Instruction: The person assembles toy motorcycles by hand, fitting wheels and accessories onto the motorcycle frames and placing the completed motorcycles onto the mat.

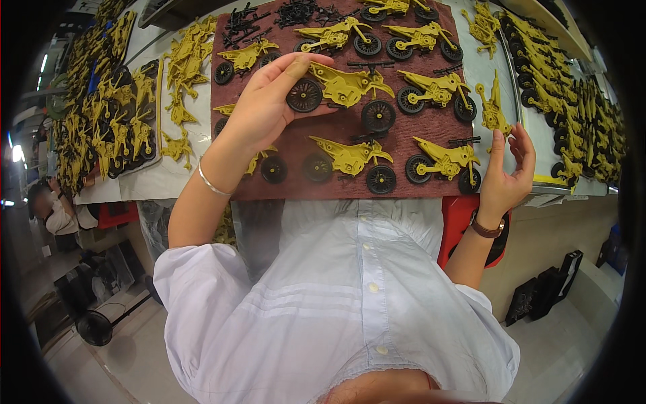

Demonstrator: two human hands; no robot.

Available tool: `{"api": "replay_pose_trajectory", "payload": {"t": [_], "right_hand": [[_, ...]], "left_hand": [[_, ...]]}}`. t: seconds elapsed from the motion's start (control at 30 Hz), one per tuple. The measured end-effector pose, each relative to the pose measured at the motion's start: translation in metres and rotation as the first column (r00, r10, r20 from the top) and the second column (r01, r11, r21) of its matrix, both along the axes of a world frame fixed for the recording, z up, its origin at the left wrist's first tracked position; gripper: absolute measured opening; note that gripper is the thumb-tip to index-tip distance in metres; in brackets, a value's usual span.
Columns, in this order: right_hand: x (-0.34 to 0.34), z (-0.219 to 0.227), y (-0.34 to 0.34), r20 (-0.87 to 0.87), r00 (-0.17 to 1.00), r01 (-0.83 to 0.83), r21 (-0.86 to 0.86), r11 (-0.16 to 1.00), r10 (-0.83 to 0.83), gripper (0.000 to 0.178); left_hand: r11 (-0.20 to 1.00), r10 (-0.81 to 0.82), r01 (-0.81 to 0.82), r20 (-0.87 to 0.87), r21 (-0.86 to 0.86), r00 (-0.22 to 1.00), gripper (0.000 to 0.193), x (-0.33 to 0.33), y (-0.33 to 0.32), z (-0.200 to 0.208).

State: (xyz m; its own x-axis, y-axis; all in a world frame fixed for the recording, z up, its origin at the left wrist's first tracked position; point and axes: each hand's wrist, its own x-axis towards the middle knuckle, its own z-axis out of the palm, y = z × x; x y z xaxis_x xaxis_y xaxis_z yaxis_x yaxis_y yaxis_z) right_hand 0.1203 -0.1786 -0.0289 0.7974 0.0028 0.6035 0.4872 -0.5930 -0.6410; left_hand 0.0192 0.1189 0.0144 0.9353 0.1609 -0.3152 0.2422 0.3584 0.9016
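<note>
Yellow toy motorbike (343,86) sits in the left hand, over the mat's middle. White table (145,182) underneath it all, dark red mat (407,135) across the centre. Mat carries rows of similar wheeled bikes (444,161), mostly side-on. Left tray (159,114) and right tray (550,180) flank it, both packed with yellow-and-black bikes. Heap of yellow bodies (188,57) between left tray and mat; heap of black handlebar parts (296,12) at the mat's far edge.

Left hand (272,101) partly closed on the bike's rear end: thumb over the tail, fingers beneath. Bike looks raised at the rear; can't tell if the front touches the mat. Right hand (511,165) half open, thumb and fingers apart, nothing visibly held. Its thumb tip is at the near end of a loose yellow body (494,111) beside the mat; contact unclear.

Held bike has a rear wheel (304,95), a front wheel (378,116) and, smallest, a black handlebar (367,64) on top.

Step, judging by pose: handling one wheeled bike left-handed, right hand at a loose body. Next move seems to call for a steady tail grip, wheels clear of neighbours; taking the loose body would need a right-hand pinch.
</note>
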Motion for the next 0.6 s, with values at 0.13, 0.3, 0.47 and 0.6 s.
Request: {"api": "replay_pose_trajectory", "payload": {"t": [0.13, 0.3, 0.47, 0.6], "right_hand": [[-0.018, 0.021, 0.019, -0.022, 0.983, -0.174, 0.177, 0.969, 0.18, 0.027], [-0.042, 0.046, 0.051, 0.027, 0.82, -0.571, 0.113, 0.813, 0.572, 0.028], [-0.042, 0.047, 0.057, 0.036, 0.793, -0.606, -0.045, 0.794, 0.608, 0.029], [-0.042, 0.047, 0.058, 0.022, 0.785, -0.616, -0.064, 0.785, 0.619, 0.029]], "left_hand": [[0.984, 0.041, -0.036, 0.024, -0.176, 0.999, 0.031, -0.013, -0.021, 0.01], [0.947, 0.013, 0.016, 0.089, -0.321, 0.996, 0.032, -0.024, -0.046, 0.004], [0.875, 0.091, -0.018, 0.129, -0.484, 0.988, 0.031, -0.032, -0.055, 0.002], [0.897, 0.106, -0.058, 0.086, -0.438, 0.991, 0.031, -0.033, -0.056, -0.003]]}}
